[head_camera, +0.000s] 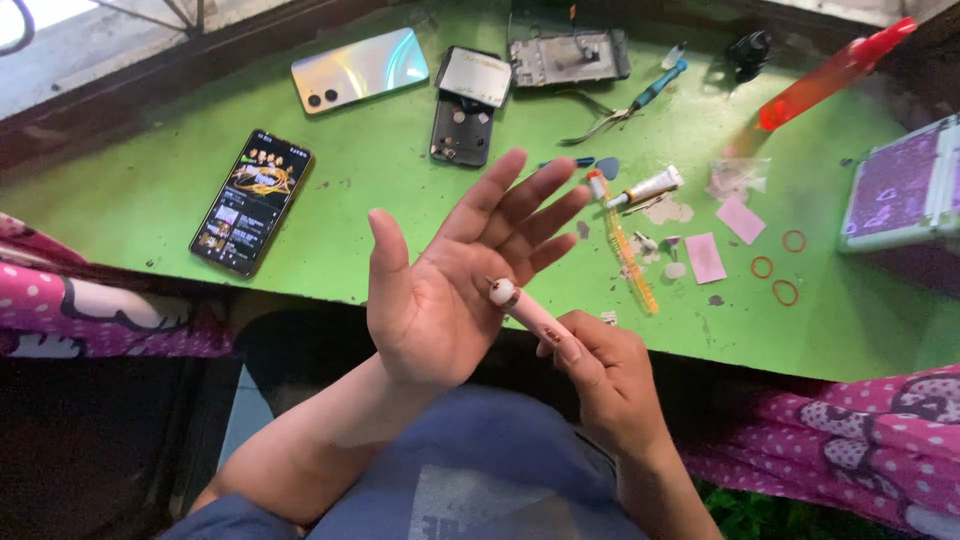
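A small pink tool with a white rounded tip (525, 310) is held in the right hand (600, 375), the fingers closed around its lower half, and its tip is pressed against the open palm of the left hand (440, 290). The left hand is spread flat, fingers apart and pointing away from the body, holding nothing.

The touch is best kept light, it is judged: the tool should be gripped low and steadily so the tip stays on the fleshy middle of the palm rather than sliding toward the fingers, and the left hand should be kept level and still so that whatever comes off the tip is caught there.

The pink tool is thus found between the two hands, above the lap and just short of the near edge of the green table (400, 190). Taken from the left hand: a yellow-orange ruler (625, 250) lies just beyond the fingertips, a small glue tube (645, 188) past it, an opened phone body (462, 120) farther back, and a lit phone (252, 200) well off on the thumb side.
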